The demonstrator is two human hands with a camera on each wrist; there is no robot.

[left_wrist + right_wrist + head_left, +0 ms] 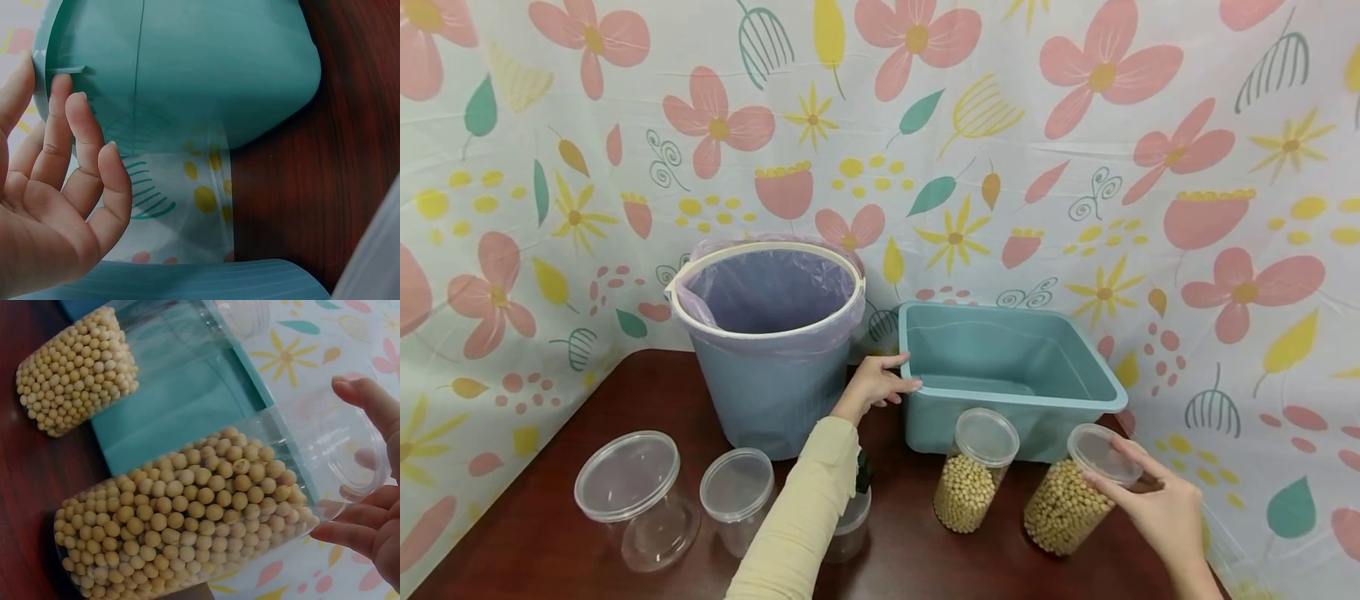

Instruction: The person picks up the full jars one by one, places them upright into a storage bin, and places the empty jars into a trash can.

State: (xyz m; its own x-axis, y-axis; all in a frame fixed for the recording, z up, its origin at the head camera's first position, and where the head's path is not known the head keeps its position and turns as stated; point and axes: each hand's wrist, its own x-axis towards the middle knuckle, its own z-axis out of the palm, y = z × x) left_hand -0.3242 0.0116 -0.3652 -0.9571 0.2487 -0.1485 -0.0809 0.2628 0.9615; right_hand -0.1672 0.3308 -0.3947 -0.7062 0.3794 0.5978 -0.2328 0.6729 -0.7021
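Note:
My left hand (pixel 901 372) (pixel 44 87) holds the near left corner of a teal plastic tub (pixel 1017 400) (pixel 206 69), thumb over the rim and fingers under its lip. My right hand (pixel 1108 462) (pixel 337 459) grips the lidded top of a clear jar of soybeans (pixel 1063 508) (pixel 187 525), which leans toward the right in front of the tub. A second lidded jar of soybeans (pixel 964 492) (pixel 78 369) stands just left of it, untouched. The tub looks empty inside.
A blue bin with a purple liner (pixel 771 333) stands left of the tub. Two empty clear lidded jars (pixel 632 500) (pixel 737 492) sit at front left; a smaller one (pixel 850 525) is half hidden by my left forearm. Flowered sheeting backs the dark wooden table (pixel 910 558).

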